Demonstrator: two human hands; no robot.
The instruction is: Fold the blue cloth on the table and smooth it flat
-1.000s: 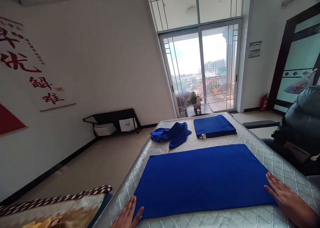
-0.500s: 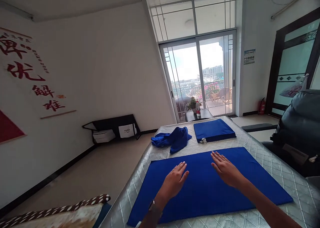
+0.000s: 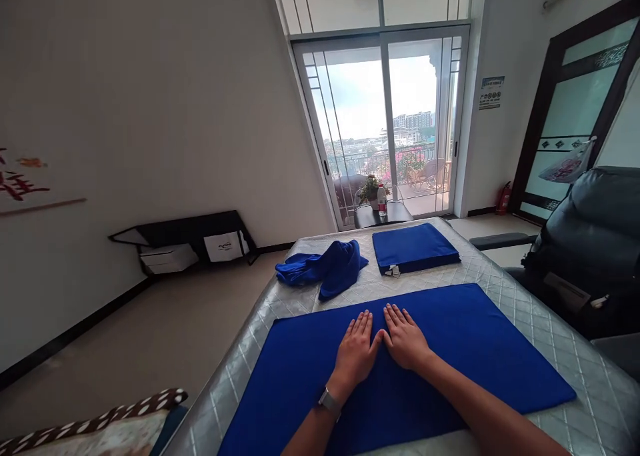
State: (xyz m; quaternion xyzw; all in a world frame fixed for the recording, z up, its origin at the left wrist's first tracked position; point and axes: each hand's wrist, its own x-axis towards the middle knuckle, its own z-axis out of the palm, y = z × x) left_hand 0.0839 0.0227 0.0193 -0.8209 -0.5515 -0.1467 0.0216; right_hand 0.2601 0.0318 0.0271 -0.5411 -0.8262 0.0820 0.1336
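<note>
A blue cloth [image 3: 480, 349] lies spread flat across the silvery quilted mattress [image 3: 545, 329]. My left hand [image 3: 356, 346] rests palm down on its middle, fingers stretched forward, with a watch on the wrist. Beside it, my right hand [image 3: 404, 339] is also laid flat on the cloth, and the two thumbs meet at their tips. Both hands are open and hold nothing. Beyond the cloth are a crumpled blue cloth [image 3: 333, 266] on the left and a neat stack of folded blue cloths [image 3: 415, 246] with white tags on the right.
A black armchair [image 3: 600, 229] stands along the right side. Past the mattress's far end, a small table [image 3: 395, 215] carries a plant [image 3: 370, 189] and a bottle [image 3: 382, 201]. A black rack [image 3: 185, 233] with white boxes sits by the left wall. Patterned bedding [image 3: 120, 429] shows lower left.
My hands have come together: the right hand moved left, and both now lie flat with thumbs touching. The camera view has tilted down and turned right.
</note>
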